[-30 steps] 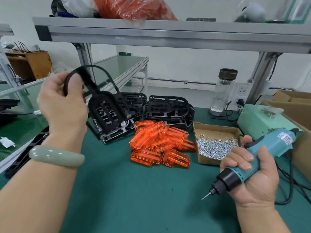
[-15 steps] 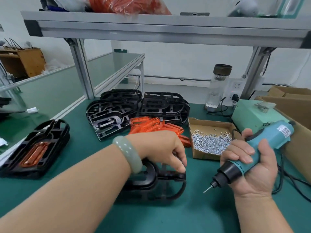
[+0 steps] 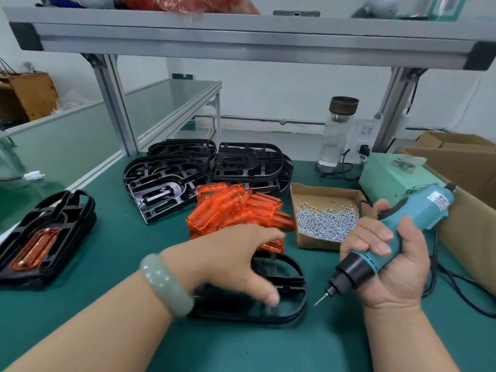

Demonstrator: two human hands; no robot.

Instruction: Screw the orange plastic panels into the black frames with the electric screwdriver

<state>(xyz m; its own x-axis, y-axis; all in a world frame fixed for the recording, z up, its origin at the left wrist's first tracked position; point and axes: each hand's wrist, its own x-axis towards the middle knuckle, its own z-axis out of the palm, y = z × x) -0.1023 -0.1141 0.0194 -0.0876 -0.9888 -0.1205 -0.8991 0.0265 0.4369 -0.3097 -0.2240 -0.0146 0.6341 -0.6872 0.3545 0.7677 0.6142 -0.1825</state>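
Observation:
One black frame [image 3: 291,289] lies flat on the green mat in front of me. My left hand [image 3: 230,260] hovers over its left part, with the fingers stretched toward the pile of orange panels [image 3: 236,208] just behind it; their blurred tips are at the pile's near edge. The thumb hangs above the frame. My right hand [image 3: 397,272] grips the teal electric screwdriver [image 3: 418,210], with its bit pointing down-left, just right of the frame. A cardboard box of small silver screws [image 3: 316,244] stands right of the panels.
Stacks of bare black frames [image 3: 171,178] sit behind the orange pile. Frames fitted with orange panels [image 3: 45,237] are stacked at the left. A glass bottle [image 3: 335,132], a green power unit [image 3: 389,175] and cardboard boxes [image 3: 467,167] stand at the right, with the screwdriver cable [image 3: 456,288].
My left hand brought the black frame down from the upper left, laid it on the mat, let go and moved toward the orange panels. The right hand kept hold of the screwdriver.

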